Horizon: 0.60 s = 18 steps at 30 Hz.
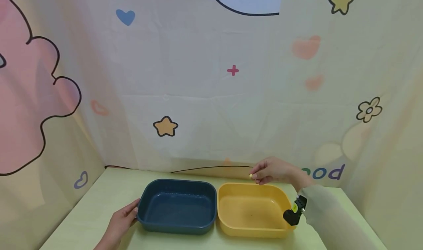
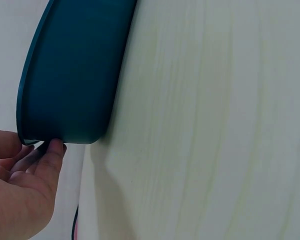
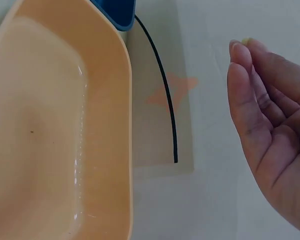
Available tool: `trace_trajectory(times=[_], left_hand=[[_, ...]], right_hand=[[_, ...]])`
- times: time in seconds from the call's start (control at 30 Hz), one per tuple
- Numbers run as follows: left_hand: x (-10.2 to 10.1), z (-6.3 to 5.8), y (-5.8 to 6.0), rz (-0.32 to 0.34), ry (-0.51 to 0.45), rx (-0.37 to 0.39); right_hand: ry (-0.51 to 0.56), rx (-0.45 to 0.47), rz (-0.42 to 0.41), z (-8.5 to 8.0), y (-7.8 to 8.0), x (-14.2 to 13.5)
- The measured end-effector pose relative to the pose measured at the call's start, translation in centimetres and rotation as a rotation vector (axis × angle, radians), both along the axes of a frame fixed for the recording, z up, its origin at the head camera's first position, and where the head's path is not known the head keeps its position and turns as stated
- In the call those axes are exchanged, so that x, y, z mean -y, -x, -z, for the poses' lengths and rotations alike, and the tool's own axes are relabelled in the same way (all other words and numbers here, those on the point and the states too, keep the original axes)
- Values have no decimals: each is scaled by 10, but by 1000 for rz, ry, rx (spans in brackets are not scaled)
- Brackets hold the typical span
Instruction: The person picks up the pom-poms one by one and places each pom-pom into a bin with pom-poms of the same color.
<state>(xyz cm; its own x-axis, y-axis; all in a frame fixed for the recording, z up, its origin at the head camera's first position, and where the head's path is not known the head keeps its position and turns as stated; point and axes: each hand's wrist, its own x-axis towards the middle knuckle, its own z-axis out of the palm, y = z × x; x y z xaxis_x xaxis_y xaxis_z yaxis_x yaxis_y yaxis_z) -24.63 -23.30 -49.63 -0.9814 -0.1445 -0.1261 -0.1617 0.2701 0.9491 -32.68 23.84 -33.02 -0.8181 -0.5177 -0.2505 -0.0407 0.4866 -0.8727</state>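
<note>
A dark blue rectangular basin (image 1: 178, 210) stands on the left, its corners rounded. My left hand (image 1: 119, 221) grips its left end, with the thumb at the rim and fingertips against the outer wall (image 2: 70, 75) in the left wrist view. Right beside it is a yellow basin (image 1: 249, 206) of similar shape. Above that basin's back rim, my right hand (image 1: 272, 170) pinches a small pale yellow piece (image 1: 250, 176) between thumb and fingertips. Only a sliver of the piece (image 3: 246, 41) shows in the right wrist view; its kind I cannot tell.
Both basins stand on a light yellow-green tabletop (image 1: 96, 206). A printed cloth (image 1: 198, 77) hangs behind and at both sides. A tiny dark speck (image 3: 32, 132) lies on the yellow basin's floor. A black device (image 1: 295, 210) is strapped on the right wrist.
</note>
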Motion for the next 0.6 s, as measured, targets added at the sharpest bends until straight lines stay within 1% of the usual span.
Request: trace_trajectory(times=[0.1,0.33,0.47,0.6], left_hand=[[0,0,0,-2,2,-1],[-1,1,1,-4,-4,0],[0,2,2,-4,-8,0],[0,2,2,-3,-15,2]], right_hand=[[-2,5,-1,6,7,0],[9,86,-11,26,23,-8],[10,127,-8,38,30,-11],[41,160,0,49,34,-12]])
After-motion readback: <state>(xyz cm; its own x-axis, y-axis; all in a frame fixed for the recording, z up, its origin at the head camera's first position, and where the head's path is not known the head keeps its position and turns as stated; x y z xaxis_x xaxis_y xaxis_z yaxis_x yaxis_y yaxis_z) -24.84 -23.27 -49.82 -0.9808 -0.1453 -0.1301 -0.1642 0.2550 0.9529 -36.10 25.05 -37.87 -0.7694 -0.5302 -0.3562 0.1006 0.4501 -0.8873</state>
